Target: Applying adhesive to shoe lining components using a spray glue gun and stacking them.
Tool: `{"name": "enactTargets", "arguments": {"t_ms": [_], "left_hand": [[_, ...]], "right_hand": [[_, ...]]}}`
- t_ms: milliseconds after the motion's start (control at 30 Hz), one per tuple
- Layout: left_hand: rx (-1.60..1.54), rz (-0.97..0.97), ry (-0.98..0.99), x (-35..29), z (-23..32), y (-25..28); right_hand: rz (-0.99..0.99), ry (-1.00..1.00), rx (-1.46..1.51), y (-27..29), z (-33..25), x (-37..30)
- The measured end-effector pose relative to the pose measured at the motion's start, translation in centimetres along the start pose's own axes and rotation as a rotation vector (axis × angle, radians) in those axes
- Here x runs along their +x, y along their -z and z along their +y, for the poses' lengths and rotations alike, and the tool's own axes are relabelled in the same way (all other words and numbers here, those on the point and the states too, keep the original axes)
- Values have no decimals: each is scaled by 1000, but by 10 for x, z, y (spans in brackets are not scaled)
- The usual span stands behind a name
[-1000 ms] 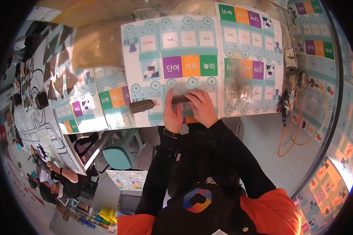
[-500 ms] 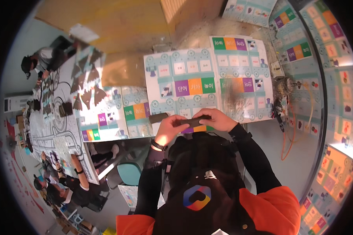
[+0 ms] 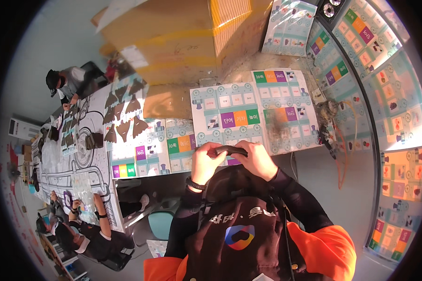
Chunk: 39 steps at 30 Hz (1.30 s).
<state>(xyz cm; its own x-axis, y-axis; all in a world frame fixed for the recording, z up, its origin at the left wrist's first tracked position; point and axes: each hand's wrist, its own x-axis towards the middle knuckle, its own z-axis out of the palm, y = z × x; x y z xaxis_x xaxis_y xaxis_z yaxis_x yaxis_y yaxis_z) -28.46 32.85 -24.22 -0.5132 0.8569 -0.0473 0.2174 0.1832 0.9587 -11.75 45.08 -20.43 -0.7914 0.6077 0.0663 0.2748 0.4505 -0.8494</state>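
Note:
A dark brown strip, perhaps cloth or leather, [image 3: 232, 150] spans my two hands close to my body, its middle bowed upward. My left hand [image 3: 205, 161] pinches one end between thumb and fingers. At the other end, my right hand [image 3: 257, 161] is closed on it, fingers bent over. Both hands are just over the near edge of a table covered with colourful printed sheets [image 3: 239, 98]. What kind of article the strip belongs to cannot be made out.
Large cardboard boxes [image 3: 173, 51] stand at the back. Several dark cut pieces [image 3: 125, 129] lie on the sheets to the left. A tool with an orange cord [image 3: 340, 164] is at the right table edge. Co-workers [image 3: 70, 84] sit at the left; a teal stool [image 3: 160, 224] stands below.
The strip has gone from nearly straight to bowed, with my hands turned inward around it. A dark piece beside my left hand no longer shows. The whole view has shifted slightly.

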Motion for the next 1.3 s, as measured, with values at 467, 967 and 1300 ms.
{"name": "enactTargets", "arguments": {"t_ms": [467, 967, 1300], "left_hand": [[-266, -276, 106, -30, 3, 37], [-162, -215, -44, -46, 26, 64], [262, -91, -740, -62, 41, 63]], "right_hand": [[-359, -271, 366, 1, -15, -21], [-476, -156, 445, -5, -28, -19], [-739, -552, 880, -1, -18, -22]]}}
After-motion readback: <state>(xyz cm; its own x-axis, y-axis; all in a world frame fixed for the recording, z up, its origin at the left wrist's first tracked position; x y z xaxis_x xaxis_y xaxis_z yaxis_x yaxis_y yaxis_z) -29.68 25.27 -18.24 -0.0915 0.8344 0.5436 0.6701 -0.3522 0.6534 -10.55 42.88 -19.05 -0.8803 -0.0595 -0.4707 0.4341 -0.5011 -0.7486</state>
